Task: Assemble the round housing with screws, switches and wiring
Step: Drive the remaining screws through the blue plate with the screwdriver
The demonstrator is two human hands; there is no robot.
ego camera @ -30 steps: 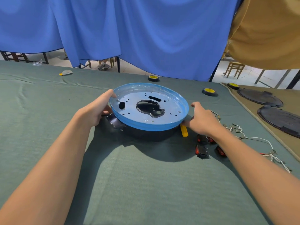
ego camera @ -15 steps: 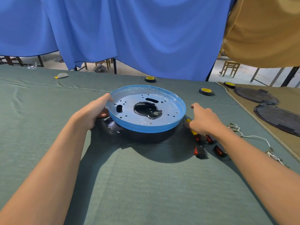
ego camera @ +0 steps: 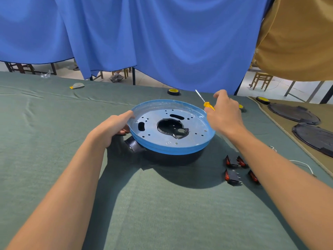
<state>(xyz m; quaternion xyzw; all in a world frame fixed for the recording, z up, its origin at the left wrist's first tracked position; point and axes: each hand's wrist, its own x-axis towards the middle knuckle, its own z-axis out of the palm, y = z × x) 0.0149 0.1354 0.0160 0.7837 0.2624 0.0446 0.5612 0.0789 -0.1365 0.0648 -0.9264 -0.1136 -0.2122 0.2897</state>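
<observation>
The round housing (ego camera: 173, 158) sits in the middle of the green surface (ego camera: 54, 141). It looks like a black bowl with a short pipe sticking out on its left side. On top of it lies one round plate (ego camera: 155, 127) wrapped in blue film. The plate has one big hole in the middle, two long holes and many little ones. It is dark inside the big hole, and I cannot tell what is in there. The left hand (ego camera: 111, 130) has its grip curled round the left edge of the plate, with the thumb on the rim. The right hand (ego camera: 225, 116) is lifted over the right edge. Its grip is closed round the yellow handle of one screwdriver (ego camera: 207, 103), and the thin metal tip points up and away. Four black and red switches (ego camera: 233, 175) lie on the surface near the housing, beside the right arm. One white wire (ego camera: 302, 164) shows past that arm. Three yellow and black tape rolls (ego camera: 173, 91) sit at the far side, one partly hidden behind the right hand. Two dark round lids (ego camera: 293, 114) lie on a tan cloth to the right. A blue curtain (ego camera: 162, 42) hangs behind.
</observation>
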